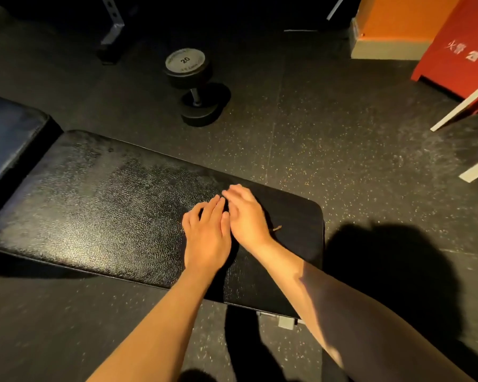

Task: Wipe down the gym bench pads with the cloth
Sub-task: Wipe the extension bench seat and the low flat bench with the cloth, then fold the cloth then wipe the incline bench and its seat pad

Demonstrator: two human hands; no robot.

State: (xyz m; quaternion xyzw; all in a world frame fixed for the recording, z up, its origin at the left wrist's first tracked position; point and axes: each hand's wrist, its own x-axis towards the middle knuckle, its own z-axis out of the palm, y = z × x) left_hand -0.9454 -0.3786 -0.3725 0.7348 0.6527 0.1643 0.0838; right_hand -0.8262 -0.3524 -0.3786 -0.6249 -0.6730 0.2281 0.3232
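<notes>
Both our hands lie flat on the bench pad (94,205) near its right end, fingers straight and close together, curled round nothing. The left hand (206,238) is just beside the right hand (247,216). We cannot plainly tell the cloth from the dark pad. A matte patch (276,205) under our palms and a tan thread (277,228) by the right wrist suggest it lies there, spread thin. We judge it soft, light and limp, apt to bunch or slide on the slick grained vinyl, so we would press through flat palms over its middle.
</notes>
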